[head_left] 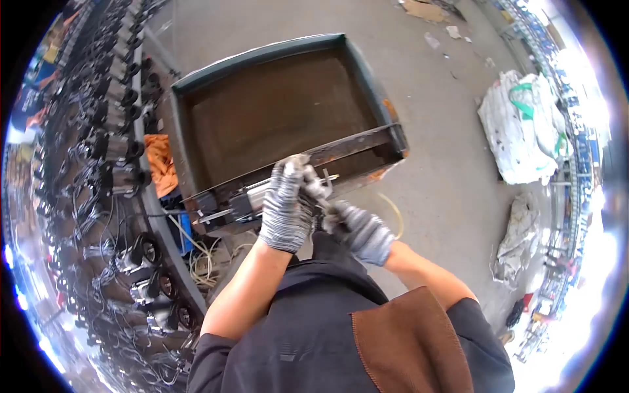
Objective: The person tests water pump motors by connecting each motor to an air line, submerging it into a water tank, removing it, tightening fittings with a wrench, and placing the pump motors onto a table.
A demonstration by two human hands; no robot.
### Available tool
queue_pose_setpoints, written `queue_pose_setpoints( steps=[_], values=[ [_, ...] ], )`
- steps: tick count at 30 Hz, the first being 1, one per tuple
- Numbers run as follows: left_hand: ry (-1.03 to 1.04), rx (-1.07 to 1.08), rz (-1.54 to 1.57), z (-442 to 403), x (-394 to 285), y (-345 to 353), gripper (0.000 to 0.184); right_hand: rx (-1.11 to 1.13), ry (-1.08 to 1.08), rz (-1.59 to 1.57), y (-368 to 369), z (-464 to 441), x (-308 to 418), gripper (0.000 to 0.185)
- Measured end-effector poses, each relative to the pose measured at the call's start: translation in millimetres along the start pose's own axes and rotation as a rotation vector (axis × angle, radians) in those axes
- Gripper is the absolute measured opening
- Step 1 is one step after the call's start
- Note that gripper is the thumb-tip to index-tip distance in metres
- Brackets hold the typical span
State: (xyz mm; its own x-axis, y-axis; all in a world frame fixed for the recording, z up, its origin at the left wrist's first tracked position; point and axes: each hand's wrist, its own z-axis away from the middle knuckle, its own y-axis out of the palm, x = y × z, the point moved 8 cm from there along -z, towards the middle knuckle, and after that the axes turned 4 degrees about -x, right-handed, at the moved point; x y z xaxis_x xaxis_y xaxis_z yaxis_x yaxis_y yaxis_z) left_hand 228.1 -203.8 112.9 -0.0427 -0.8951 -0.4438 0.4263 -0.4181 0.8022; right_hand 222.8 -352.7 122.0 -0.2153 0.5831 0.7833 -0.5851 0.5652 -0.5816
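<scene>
Both hands wear grey striped gloves. My left hand (287, 206) lies closed over a silver and black motor-like part (252, 198) at the near edge of a metal tank (367, 139). A shaft sticks out at the part's left end. Just to the right, my right hand (360, 229) is closed beside the left one, its fingers around something small and greyish that I cannot make out. A thin brass-tipped piece (333, 177) shows beyond the fingers.
Rows of similar motors (121, 147) with cables fill the rack at left. An orange cloth (160, 164) hangs by the tank. White sacks (521, 131) lie on the floor at right. Pale tubing (398, 213) curves beside my right hand. Another person's arm shows at far left.
</scene>
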Motion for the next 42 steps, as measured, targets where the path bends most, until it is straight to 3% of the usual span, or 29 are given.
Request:
queue_pose_setpoints(
  steps=[1, 3, 5, 7, 8, 10, 16, 21, 22, 24, 26, 27, 28, 30, 32, 34, 36, 37, 38, 40, 42],
  values=[
    [-0.024, 0.053, -0.123, -4, 18, 10, 0.038, 0.004, 0.009, 0.222, -36, 11, -3, 0.025],
    [-0.03, 0.112, -0.329, -5, 35, 23, 0.042, -0.287, -0.07, 0.285, -113, 39, -43, 0.015],
    [-0.047, 0.173, -0.463, -4, 40, 15, 0.04, -0.483, 0.069, 0.507, -182, 71, -83, 0.012],
    [-0.121, 0.194, -0.396, 6, 41, -1, 0.041, -0.5, 0.414, 0.392, -231, 81, -134, 0.016],
    [-0.159, 0.189, -0.362, 13, 39, -9, 0.041, -0.527, 0.437, 0.351, -245, 81, -155, 0.018],
    [-0.12, 0.097, -0.435, 20, 34, -45, 0.04, -0.573, 0.485, 0.269, -252, 75, -214, 0.022],
    [0.056, -0.313, -0.408, 67, -4, -148, 0.032, -0.508, 0.408, 0.2, -161, -16, -367, 0.027],
    [0.211, -0.504, -0.32, 123, -40, -220, 0.025, -0.641, 0.4, 0.188, -142, -54, -380, 0.032],
    [0.213, -0.653, -0.339, 135, -49, -222, 0.024, -0.561, 0.5, 0.192, -144, -52, -355, 0.031],
    [0.285, -0.794, -0.501, 150, -76, -247, 0.019, -0.629, 0.391, 0.199, -146, -52, -362, 0.037],
    [0.417, -0.772, -0.735, 159, -111, -277, 0.016, -0.629, 0.423, 0.35, -152, -50, -358, 0.035],
    [0.466, -0.801, -0.781, 161, -129, -297, 0.016, -0.757, 0.183, 0.617, -157, -44, -315, 0.029],
    [0.442, -0.851, -0.914, 161, -147, -319, 0.018, -0.692, 0.177, 0.493, -152, -57, -286, 0.028],
    [0.515, -0.933, -1.558, 149, -187, -293, 0.022, -0.566, 0.182, 0.256, -131, -71, -210, 0.026],
    [0.462, -0.878, -1.963, 120, -212, -281, 0.028, -0.381, -0.002, 0.134, -77, -89, -112, 0.019],
    [0.176, -0.755, -2.192, 81, -227, -281, 0.039, -0.256, -0.262, 0.105, -20, -102, -29, 0.025],
    [0.002, -0.635, -2.486, 56, -228, -292, 0.044, -0.095, -0.391, 0.29, 27, -113, 32, 0.027],
    [-0.235, -0.539, -2.622, 45, -228, -298, 0.049, 0.031, -0.26, 0.384, 49, -122, 33, 0.03],
    [-0.256, -0.46, -2.696, 40, -228, -304, 0.046, 0.033, -0.285, 0.546, 65, -131, 30, 0.029],
    [-0.546, -0.202, -2.742, 32, -227, -306, 0.038, 0.215, -0.245, 0.697, 78, -148, 32, 0.026],
    [-0.42, -0.087, -2.707, 31, -240, -304, 0.028, 0.316, -0.294, 0.659, 84, -159, 28, 0.018]
  ],
)
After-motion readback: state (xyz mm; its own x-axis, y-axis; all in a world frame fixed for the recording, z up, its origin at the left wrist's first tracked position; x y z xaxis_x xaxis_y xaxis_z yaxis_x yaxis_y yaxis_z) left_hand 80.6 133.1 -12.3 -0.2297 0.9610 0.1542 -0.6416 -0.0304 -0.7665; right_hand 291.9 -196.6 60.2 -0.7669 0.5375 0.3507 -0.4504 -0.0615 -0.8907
